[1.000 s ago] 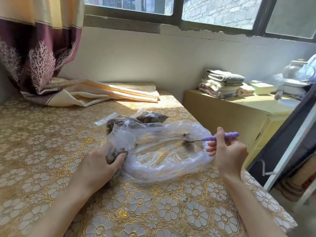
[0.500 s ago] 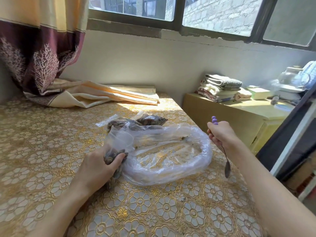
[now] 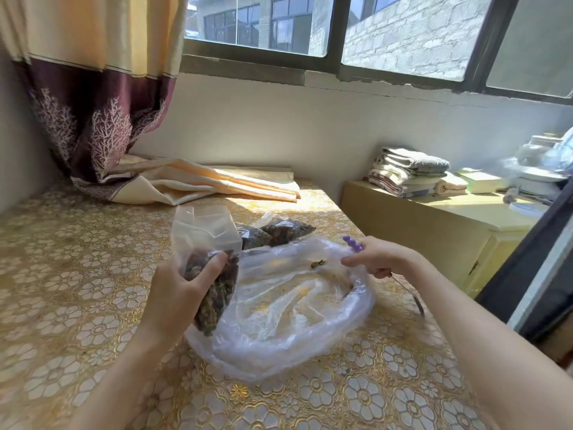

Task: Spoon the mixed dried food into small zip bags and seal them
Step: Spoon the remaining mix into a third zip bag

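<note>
The table (image 3: pixel 77 274) in front of you carries a big clear bag (image 3: pixel 294 311), nearly emptied. Your left hand (image 3: pixel 176 296) grips a small zip bag (image 3: pixel 207 265) of dried food, lifted above the big bag's left edge. Your right hand (image 3: pixel 381 259) clutches the spoon (image 3: pixel 406 288), bowl pointing down.

Bare tablecloth (image 3: pixel 62 274) left of the big plastic bag (image 3: pixel 288 321); filled zip bags (image 3: pixel 276 232) just behind it.
</note>
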Motion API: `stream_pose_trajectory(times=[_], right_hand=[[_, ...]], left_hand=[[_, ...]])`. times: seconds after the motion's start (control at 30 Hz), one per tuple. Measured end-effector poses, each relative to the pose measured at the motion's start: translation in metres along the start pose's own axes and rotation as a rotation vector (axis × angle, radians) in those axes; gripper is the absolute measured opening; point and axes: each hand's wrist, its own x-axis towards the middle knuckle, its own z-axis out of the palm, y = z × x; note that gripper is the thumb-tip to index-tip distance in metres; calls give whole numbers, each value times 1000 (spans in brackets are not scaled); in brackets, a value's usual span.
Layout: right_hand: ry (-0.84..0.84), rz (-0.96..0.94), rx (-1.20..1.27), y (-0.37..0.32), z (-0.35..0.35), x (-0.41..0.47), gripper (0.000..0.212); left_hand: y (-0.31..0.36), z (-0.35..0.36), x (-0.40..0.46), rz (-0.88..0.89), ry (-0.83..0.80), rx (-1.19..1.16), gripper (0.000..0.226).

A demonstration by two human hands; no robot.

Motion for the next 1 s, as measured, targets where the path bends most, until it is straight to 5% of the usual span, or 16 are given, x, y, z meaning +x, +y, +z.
stream_pose_trajectory(times=[0.17, 0.27, 0.37, 0.53, 0.7, 1.0], right_hand=[[179, -94, -111, -17, 6, -1, 25], [452, -203, -194, -29, 3, -16, 30], [680, -339, 193, -42, -4, -35, 38], [638, -376, 810, -52, 7, -60, 49], [638, -318, 748, -26, 45, -76, 64], [661, -394, 670, 20, 79, -129, 38]], left_hand=[[6, 5, -7, 93, -58, 27, 24], [1, 16, -14, 38, -185, 19, 29], [-7, 25, -20, -7, -297, 61, 31], [-12, 29, -25, 16, -333, 98, 34], [-13, 31, -28, 2, -333, 122, 34], [-15, 34, -32, 31, -353, 183, 6]])
